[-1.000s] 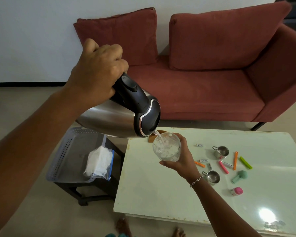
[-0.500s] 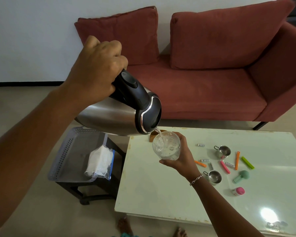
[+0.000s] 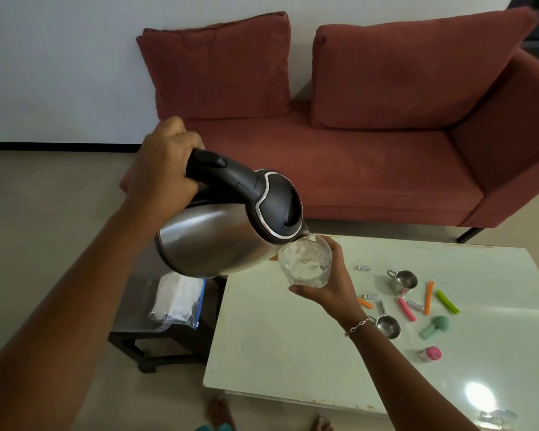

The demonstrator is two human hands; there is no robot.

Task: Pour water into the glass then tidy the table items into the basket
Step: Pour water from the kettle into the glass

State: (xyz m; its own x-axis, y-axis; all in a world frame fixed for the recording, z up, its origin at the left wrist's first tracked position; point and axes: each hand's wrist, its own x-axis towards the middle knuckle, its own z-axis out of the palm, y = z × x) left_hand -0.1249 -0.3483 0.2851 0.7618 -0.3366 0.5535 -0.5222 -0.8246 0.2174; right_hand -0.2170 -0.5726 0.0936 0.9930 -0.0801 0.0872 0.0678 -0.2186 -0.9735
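Note:
My left hand grips the black handle of a steel kettle, tilted with its spout over a clear glass. My right hand holds that glass from below, above the white table; water sits in the glass. On the table to the right lie two small steel cups, coloured clips, small white labelled pieces, a green mushroom-shaped item and a pink-capped jar. The basket is mostly hidden behind my left arm and the kettle.
A plastic bag with white contents lies in the basket, which rests on a dark low stand left of the table. A red sofa stands behind. Bare feet show at the table's near edge.
The kettle has dropped lower and tilted back less steeply over the glass. The glass holds more water than before. Both hands keep their grips.

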